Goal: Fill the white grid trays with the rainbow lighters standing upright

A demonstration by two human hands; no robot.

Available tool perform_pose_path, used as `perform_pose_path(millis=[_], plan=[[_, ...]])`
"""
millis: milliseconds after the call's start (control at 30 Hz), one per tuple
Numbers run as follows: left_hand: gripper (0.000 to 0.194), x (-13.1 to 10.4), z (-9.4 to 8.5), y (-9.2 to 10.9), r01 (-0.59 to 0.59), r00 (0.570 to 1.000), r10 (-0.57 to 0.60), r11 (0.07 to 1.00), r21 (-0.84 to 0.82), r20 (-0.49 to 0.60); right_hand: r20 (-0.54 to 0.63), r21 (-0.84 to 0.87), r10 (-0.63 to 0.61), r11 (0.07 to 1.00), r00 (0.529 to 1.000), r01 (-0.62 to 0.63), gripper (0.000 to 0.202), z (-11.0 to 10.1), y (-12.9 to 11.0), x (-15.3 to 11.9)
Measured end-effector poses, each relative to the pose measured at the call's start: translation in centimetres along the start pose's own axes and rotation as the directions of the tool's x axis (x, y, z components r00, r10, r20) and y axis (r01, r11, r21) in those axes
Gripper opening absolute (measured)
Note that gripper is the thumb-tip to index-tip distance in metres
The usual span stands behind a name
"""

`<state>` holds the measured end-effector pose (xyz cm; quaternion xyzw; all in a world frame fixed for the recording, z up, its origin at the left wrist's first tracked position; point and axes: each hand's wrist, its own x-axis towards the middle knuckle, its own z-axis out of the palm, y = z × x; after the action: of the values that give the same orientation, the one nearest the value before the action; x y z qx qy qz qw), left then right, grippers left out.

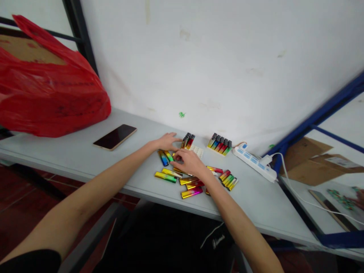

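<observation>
My left hand (167, 142) reaches to the left side of a white slotted tray (197, 151), its fingers stretched out and close to the lighters (188, 140) that stand upright at the tray's left end. Just in front of the tray, my right hand (189, 163) is curled with thumb and forefinger closing on a lighter, mostly covered by the fingers. Shiny multicoloured lighters (191, 193) lie loose around and below the right hand. Two lighters, one blue and yellow (163, 158), rest just left of its fingertips.
A second block of upright lighters (219, 144) stands near the wall. Right of it lies a white power strip (255, 163) with a cable. A phone (115, 137) and a bulging red plastic bag (54, 89) are on the left. Cardboard (309, 161) lies beyond the blue frame (321, 115).
</observation>
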<state>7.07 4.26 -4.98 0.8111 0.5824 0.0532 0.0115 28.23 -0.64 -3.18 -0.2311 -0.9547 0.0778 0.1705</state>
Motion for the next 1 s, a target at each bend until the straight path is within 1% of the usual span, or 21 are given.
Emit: perform_pose_path(millis=[167, 233, 300, 367, 433, 500, 567, 633, 700, 767, 800, 867, 900, 933, 1000], plan=[[0.074, 0.0, 0.2, -0.1, 0.01, 1.0, -0.01, 1.0, -0.008, -0.006, 0.047, -0.075, 0.149, 0.987, 0.988, -0.145, 0.015, -0.7, 0.2, -0.3], [0.076, 0.0, 0.1, 0.0, 0.008, 1.0, -0.008, 1.0, -0.011, -0.011, 0.046, -0.087, 0.171, 0.982, 0.984, -0.167, 0.014, -1.1, 0.6, -0.4], [0.078, -0.1, 0.0, 0.1, 0.012, 1.0, -0.012, 1.0, -0.024, -0.007, 0.032, -0.065, 0.168, 0.984, 0.985, -0.166, 0.012, -1.6, 1.3, -0.5], [0.081, -0.2, -0.2, 0.2, 0.018, 1.0, -0.018, 0.999, -0.042, 0.003, 0.015, 0.024, 0.141, 0.99, 0.99, -0.141, 0.011, -2.1, 2.3, -0.7], [0.079, -0.3, -0.3, 0.3, 0.024, 1.0, -0.023, 0.999, -0.048, 0.007, -0.022, 0.166, 0.125, 0.979, 0.992, -0.12, 0.011, -2.6, 3.3, -1.0], [0.072, -0.3, -0.4, 0.4, 0.027, 1.0, -0.027, 0.999, -0.042, 0.007, -0.091, 0.321, 0.155, 0.94, 0.984, -0.119, 0.015, -3.0, 4.2, -1.1], [0.07, -0.4, -0.5, 0.5, 0.024, 1.0, -0.024, 0.999, -0.044, 0.011, -0.176, 0.461, 0.225, 0.879, 0.958, -0.122, 0.023, -3.2, 4.9, -1.1], [0.076, -0.4, -0.7, 0.6, 0.018, 1.0, -0.017, 0.998, -0.06, 0.018, -0.24, 0.595, 0.309, 0.796, 0.92, -0.112, 0.029, -3.2, 5.4, -1.0], [0.081, -0.5, -0.8, 0.7, 0.022, 1.0, -0.021, 0.997, -0.071, 0.02, -0.25, 0.726, 0.398, 0.68, 0.883, -0.102, 0.033, -3.0, 5.7, -0.9], [0.082, -0.5, -0.9, 0.8, 0.03, 0.999, -0.029, 0.997, -0.067, 0.022, -0.2, 0.844, 0.466, 0.528, 0.862, -0.09, 0.037, -2.7, 5.7, -0.8], [0.081, -0.5, -0.9, 0.8, 0.032, 0.999, -0.031, 0.998, -0.062, 0.022, -0.159, 0.891, 0.482, 0.446, 0.862, -0.084, 0.039, -2.5, 5.5, -0.8], [0.081, -0.5, -0.9, 0.9, 0.031, 0.999, -0.03, 0.998, -0.051, 0.018, -0.068, 0.95, 0.473, 0.301, 0.878, -0.089, 0.043, -2.2, 5.1, -0.8], [0.08, -0.5, -0.9, 0.9, 0.028, 0.999, -0.028, 0.999, -0.046, 0.016, -0.028, 0.963, 0.459, 0.251, 0.888, -0.099, 0.045, -2.2, 4.7, -0.8], [0.08, -0.5, -0.9, 0.9, 0.025, 1.0, -0.025, 0.999, -0.041, 0.014, 0.003, 0.969, 0.442, 0.221, 0.897, -0.112, 0.046, -2.1, 4.4, -0.8], [0.079, -0.5, -0.9, 0.9, 0.02, 1.0, -0.02, 0.999, -0.037, 0.015, 0.036, 0.966, 0.419, 0.218, 0.907, -0.139, 0.046, -2.1, 3.8, -0.8]])
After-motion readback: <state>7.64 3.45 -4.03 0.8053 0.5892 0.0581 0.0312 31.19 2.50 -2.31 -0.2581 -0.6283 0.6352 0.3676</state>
